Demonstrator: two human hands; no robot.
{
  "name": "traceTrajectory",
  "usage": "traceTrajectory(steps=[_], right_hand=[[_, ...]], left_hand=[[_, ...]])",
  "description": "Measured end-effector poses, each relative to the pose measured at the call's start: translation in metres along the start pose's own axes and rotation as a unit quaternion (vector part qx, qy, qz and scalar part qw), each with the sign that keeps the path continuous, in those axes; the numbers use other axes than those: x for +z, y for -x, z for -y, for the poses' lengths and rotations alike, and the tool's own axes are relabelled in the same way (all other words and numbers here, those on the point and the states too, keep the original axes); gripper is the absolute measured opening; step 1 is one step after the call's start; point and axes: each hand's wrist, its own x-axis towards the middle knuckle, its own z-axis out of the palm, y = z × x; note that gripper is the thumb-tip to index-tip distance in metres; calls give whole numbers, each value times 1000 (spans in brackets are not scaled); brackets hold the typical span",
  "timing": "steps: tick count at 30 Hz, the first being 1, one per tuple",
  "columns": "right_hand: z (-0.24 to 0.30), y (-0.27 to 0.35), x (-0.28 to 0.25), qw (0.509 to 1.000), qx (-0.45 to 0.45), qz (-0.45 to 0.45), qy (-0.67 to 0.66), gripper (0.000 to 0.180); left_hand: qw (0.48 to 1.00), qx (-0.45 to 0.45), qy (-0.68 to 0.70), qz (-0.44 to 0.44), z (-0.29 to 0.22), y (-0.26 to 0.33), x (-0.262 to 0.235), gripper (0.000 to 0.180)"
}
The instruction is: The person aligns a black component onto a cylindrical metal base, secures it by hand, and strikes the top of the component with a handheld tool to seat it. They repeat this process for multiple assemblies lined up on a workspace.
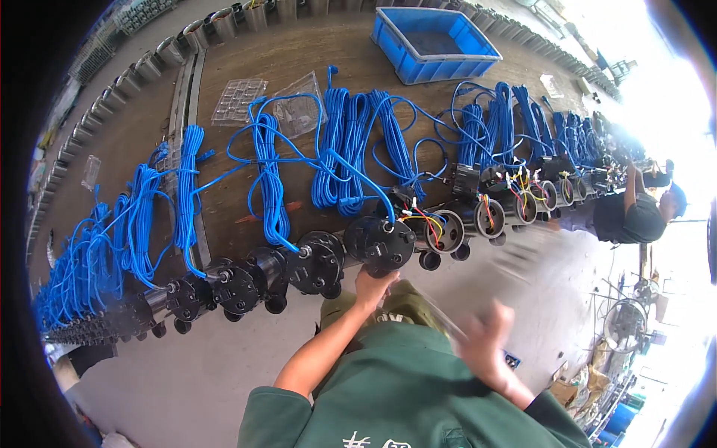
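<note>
Right in front of me a round black end cap closes a pump-like cylinder, with a blue cable rising from it. Just under its rim is my left hand, fingers curled closed; what they hold, if anything, is hidden. My right hand is raised at the right of my body and smeared by motion, so its grip is unclear. A thin blurred streak runs from near this hand toward the cap. To the left is another capped cylinder; to the right an uncapped cylinder shows red and yellow wires.
A long wooden table carries a row of cylinders and several coiled blue cables. On its far side stand a blue crate and clear plastic trays. Metal cylinders line the far edge. Another person works at the right.
</note>
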Motion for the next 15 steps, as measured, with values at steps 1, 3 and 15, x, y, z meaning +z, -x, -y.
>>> traceTrajectory(steps=[1, 3, 15], right_hand=[[1, -5, 27, 997, 64, -6, 41, 33], [-46, -11, 67, 986, 110, 79, 101, 37], [-16, 12, 35, 995, 54, -38, -75, 39]], left_hand=[[999, -37, 3, 14, 22, -10, -4, 23], [994, -67, -86, 23, -2, -3, 3, 22], [998, -50, -30, 0, 5, -10, -3, 28]])
